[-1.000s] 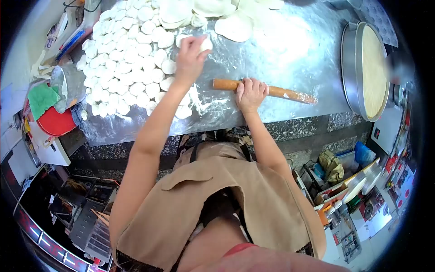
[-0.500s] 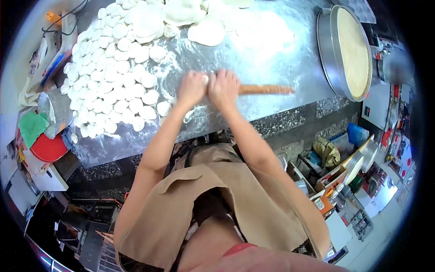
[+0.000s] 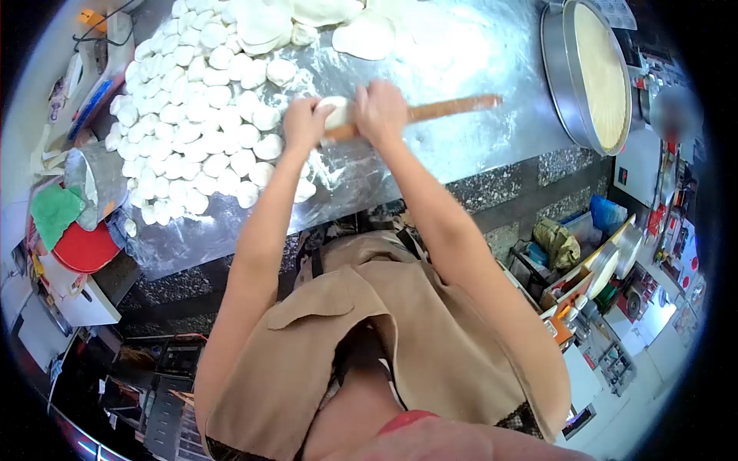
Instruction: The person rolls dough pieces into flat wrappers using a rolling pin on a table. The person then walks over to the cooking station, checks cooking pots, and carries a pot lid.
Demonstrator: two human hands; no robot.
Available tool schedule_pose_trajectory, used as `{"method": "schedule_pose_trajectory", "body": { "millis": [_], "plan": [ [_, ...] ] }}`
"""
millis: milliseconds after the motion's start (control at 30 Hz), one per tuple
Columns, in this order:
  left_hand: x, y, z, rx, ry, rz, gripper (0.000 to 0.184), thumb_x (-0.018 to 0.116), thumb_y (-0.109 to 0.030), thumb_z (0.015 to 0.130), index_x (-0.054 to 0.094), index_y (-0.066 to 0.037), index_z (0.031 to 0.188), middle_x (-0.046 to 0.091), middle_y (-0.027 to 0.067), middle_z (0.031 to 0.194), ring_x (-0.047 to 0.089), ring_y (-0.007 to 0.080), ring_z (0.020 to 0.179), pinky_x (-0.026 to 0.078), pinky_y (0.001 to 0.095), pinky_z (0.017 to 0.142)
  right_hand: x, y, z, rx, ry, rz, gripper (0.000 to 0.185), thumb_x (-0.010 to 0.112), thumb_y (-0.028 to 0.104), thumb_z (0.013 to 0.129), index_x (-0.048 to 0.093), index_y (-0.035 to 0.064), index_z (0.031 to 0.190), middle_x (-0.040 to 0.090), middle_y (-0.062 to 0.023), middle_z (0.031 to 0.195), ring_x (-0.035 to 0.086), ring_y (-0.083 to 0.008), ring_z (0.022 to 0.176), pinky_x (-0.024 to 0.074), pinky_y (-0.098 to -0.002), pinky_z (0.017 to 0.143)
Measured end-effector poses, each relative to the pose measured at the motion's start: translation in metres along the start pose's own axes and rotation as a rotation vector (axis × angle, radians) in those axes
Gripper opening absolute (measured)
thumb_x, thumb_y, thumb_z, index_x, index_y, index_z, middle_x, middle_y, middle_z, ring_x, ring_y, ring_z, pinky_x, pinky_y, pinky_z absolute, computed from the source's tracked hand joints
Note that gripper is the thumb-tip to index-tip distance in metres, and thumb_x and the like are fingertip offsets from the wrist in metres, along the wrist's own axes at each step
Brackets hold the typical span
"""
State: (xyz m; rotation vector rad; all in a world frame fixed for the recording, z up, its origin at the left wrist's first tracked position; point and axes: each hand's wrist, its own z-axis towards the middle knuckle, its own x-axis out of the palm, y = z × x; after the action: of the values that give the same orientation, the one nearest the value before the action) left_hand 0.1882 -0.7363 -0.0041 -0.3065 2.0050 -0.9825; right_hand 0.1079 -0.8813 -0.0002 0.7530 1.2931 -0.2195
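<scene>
My right hand (image 3: 381,111) is closed over a wooden rolling pin (image 3: 453,110), whose far end slants up to the right. My left hand (image 3: 305,123) pinches the edge of a small white dough disc (image 3: 336,110). That disc lies between my hands, just beyond the pin's near end. Left of my left hand, many flattened dough pieces (image 3: 192,115) cover the floured metal table (image 3: 461,150). Above my hands lies a wide rolled dough round (image 3: 365,36), with others stacked beside it.
A large round metal pan (image 3: 567,84) with a sheet of pale dough (image 3: 600,81) stands at the table's right end. At the left are a red round lid (image 3: 84,247) and a green cloth (image 3: 56,217). Boxes and lids (image 3: 606,269) stand below right.
My hands have moved apart, and the dough disc shows between them. The rolling pin has turned, its right end higher and farther away. The view has shifted slightly.
</scene>
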Motion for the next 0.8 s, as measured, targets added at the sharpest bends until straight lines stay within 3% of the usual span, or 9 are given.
{"method": "schedule_pose_trajectory", "body": {
  "millis": [33,100,167,233,300,400,533,733,800],
  "plan": [
    [0.006,0.009,-0.015,-0.07,-0.048,-0.142,0.024,0.069,-0.023,0.081,0.07,-0.003,0.094,0.068,0.0134,0.077,0.065,0.0179,0.07,0.049,0.0328,0.067,-0.006,-0.01,-0.044,-0.117,-0.108,-0.047,0.027,0.055,0.032,0.087,0.058,0.0063,0.082,0.058,-0.0132,0.08,0.055,-0.0306,0.078,0.0426,-0.0441,0.067],
    [0.019,0.002,-0.04,-0.125,-0.043,-0.362,0.028,0.068,-0.026,0.081,0.067,-0.003,0.097,0.069,0.0147,0.086,0.067,0.0217,0.077,0.05,0.0342,0.069,-0.01,-0.013,-0.054,-0.239,-0.215,-0.106,0.027,0.055,0.032,0.088,0.058,0.0065,0.08,0.058,-0.0135,0.078,0.056,-0.031,0.077,0.0425,-0.0443,0.067],
    [0.016,-0.004,-0.01,0.087,0.138,-0.031,0.03,0.067,-0.03,0.081,0.068,-0.003,0.094,0.069,0.0158,0.084,0.067,0.0265,0.075,0.05,0.0368,0.07,0.007,-0.006,-0.036,-0.092,-0.186,-0.071,0.027,0.055,0.033,0.087,0.059,0.0068,0.081,0.06,-0.0129,0.08,0.056,-0.0315,0.079,0.0414,-0.0447,0.07],
    [-0.008,-0.034,0.017,-0.019,0.178,0.206,0.03,0.065,-0.031,0.082,0.07,-0.004,0.093,0.067,0.0164,0.077,0.066,0.0285,0.07,0.05,0.0379,0.066,0.006,0.005,0.003,0.002,-0.17,-0.093,0.026,0.056,0.033,0.086,0.059,0.0071,0.081,0.06,-0.0114,0.082,0.057,-0.0313,0.08,0.0401,-0.0447,0.073],
    [-0.016,-0.018,0.016,-0.009,0.139,0.052,0.025,0.066,-0.025,0.083,0.069,-0.002,0.093,0.069,0.0141,0.08,0.067,0.0237,0.071,0.05,0.0362,0.066,0.001,0.007,0.012,0.072,0.063,0.004,0.025,0.057,0.033,0.084,0.058,0.0085,0.08,0.059,-0.0115,0.081,0.057,-0.0316,0.081,0.038,-0.0459,0.077],
    [0.022,0.037,-0.027,-0.1,0.007,-0.335,0.019,0.067,-0.012,0.083,0.066,0.001,0.097,0.071,0.0079,0.088,0.066,0.0138,0.081,0.05,0.0334,0.07,-0.006,-0.012,-0.076,-0.157,-0.121,-0.079,0.026,0.056,0.034,0.085,0.06,0.0083,0.083,0.058,-0.0111,0.083,0.056,-0.0315,0.083,0.0372,-0.0466,0.079],
    [0.0,-0.016,0.002,0.057,0.154,0.171,0.026,0.065,-0.028,0.082,0.069,-0.006,0.096,0.067,0.0186,0.087,0.065,0.0343,0.082,0.05,0.0395,0.071,0.004,0.011,-0.001,0.042,-0.116,-0.025,0.028,0.054,0.034,0.089,0.059,0.0076,0.081,0.057,-0.0119,0.079,0.055,-0.0315,0.08,0.0399,-0.0441,0.071],
    [0.019,0.023,-0.035,-0.071,-0.036,-0.199,0.028,0.068,-0.029,0.078,0.07,-0.004,0.091,0.067,0.0199,0.093,0.064,0.0379,0.087,0.051,0.0441,0.073,-0.002,-0.011,-0.074,-0.125,-0.129,-0.091,0.027,0.057,0.035,0.085,0.059,0.0084,0.081,0.058,-0.0118,0.084,0.054,-0.0318,0.087,0.0362,-0.0461,0.08],
    [0.018,-0.001,-0.022,-0.02,0.046,0.025,0.029,0.069,-0.029,0.077,0.07,-0.004,0.092,0.067,0.0202,0.094,0.064,0.0379,0.089,0.051,0.0439,0.075,0.003,-0.003,-0.062,-0.024,-0.133,-0.08,0.028,0.056,0.035,0.086,0.06,0.0077,0.082,0.058,-0.0124,0.082,0.055,-0.032,0.084,0.0392,-0.0456,0.076]
  ]
}}
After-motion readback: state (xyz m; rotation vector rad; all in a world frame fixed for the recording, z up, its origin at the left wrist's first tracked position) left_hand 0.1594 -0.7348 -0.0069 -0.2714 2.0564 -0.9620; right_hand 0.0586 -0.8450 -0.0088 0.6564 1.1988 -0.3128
